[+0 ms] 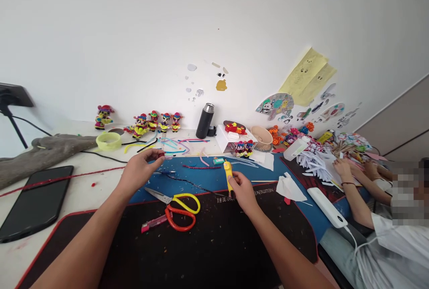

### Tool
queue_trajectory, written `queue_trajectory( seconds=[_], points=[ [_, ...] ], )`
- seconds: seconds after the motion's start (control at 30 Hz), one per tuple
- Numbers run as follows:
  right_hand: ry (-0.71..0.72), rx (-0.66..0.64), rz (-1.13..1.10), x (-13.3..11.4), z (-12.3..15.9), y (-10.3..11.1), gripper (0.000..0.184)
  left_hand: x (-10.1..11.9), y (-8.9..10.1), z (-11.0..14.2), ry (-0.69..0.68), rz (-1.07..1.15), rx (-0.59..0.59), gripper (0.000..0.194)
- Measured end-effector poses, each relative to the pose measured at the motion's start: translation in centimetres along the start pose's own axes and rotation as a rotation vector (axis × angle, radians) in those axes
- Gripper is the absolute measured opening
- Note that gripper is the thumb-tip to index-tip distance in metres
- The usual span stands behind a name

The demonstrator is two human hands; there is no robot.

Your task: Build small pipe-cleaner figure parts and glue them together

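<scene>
My left hand (139,168) pinches a small, dark red, fuzzy-looking piece (160,155) between thumb and fingertips. My right hand (244,189) has thumb and fingers closed round a smooth yellow plastic handheld tool (228,175), upright in my grip. Between my hands and nearer me, metal-bladed scissors (181,208) with rounded yellow and red handle loops lie beside a translucent pink utility knife (154,223). Just beyond my left fingertips, thin fuzzy pipe cleaners (184,145) are scattered; a red textured cord (90,174) runs out left of that wrist.
</scene>
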State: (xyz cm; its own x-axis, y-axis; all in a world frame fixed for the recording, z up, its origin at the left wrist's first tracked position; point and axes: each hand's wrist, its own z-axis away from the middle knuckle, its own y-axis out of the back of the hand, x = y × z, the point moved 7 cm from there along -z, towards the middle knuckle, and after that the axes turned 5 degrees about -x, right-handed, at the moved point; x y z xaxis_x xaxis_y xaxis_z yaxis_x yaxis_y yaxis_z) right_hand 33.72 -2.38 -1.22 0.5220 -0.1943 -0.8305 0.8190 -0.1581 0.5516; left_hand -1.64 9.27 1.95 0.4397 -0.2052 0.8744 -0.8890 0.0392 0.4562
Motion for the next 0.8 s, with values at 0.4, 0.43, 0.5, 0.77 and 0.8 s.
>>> queue_trajectory(
  seconds=[0.4,0.43,0.5,0.77,0.8],
  points=[
    [0.046,-0.335,-0.957,-5.3,0.6,-4.8,0.044,0.0,-0.3,0.2,0.055,0.088,-0.01,0.049],
    [0.039,-0.359,-1.0,-5.4,0.3,-5.4,0.045,0.1,-0.4,0.3,0.06,0.103,-0.012,0.049],
    [0.031,-0.409,-1.068,-5.6,-0.4,-6.7,0.046,0.1,-0.5,0.3,0.068,0.124,-0.009,0.05],
    [-0.01,-0.68,-1.203,-7.5,-2.9,-11.0,0.049,-0.3,-0.6,0.4,0.147,0.154,0.009,0.052],
    [-0.017,-0.701,-1.207,-7.8,-3.2,-11.3,0.046,-0.3,-0.7,0.5,0.153,0.155,0.01,0.052]
  ],
)
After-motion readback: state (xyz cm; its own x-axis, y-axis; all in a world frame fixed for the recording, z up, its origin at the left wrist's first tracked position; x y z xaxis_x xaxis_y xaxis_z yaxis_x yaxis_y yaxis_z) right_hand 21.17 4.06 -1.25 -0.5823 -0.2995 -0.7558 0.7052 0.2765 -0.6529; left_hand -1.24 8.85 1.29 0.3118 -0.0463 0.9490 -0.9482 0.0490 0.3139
